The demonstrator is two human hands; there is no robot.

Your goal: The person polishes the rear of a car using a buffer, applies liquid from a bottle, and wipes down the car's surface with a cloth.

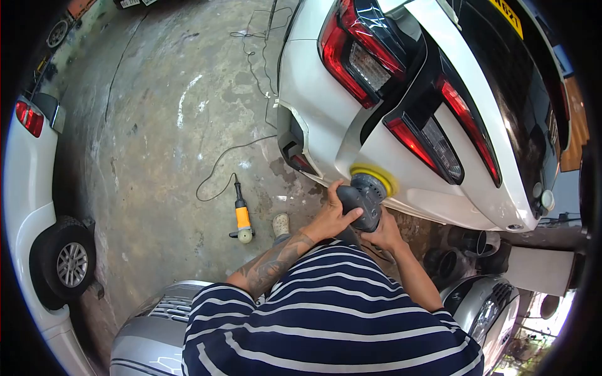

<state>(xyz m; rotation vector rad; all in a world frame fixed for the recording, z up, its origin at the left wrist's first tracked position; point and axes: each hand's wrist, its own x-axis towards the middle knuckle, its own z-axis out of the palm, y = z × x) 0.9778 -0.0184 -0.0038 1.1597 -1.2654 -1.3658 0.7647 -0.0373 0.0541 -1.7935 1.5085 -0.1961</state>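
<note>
A dark grey polisher (362, 205) with a round yellow pad (375, 177) is held in front of my chest. The pad lies against or very near the lower rear panel of a white car (326, 94), below its red tail lights (426, 138). My left hand (338, 214) is closed round the left side of the polisher body. Lower down on the right, my right hand (384, 233) grips the rear of the tool, with its fingers partly hidden. The pad's edge looks blurred.
An orange and black power tool (242, 216) lies on the concrete floor (169, 125), its cable running toward the white car. Another white vehicle (28, 182) stands at left. Silver cars (150, 332) are behind me. Dark round containers (442, 264) sit at right.
</note>
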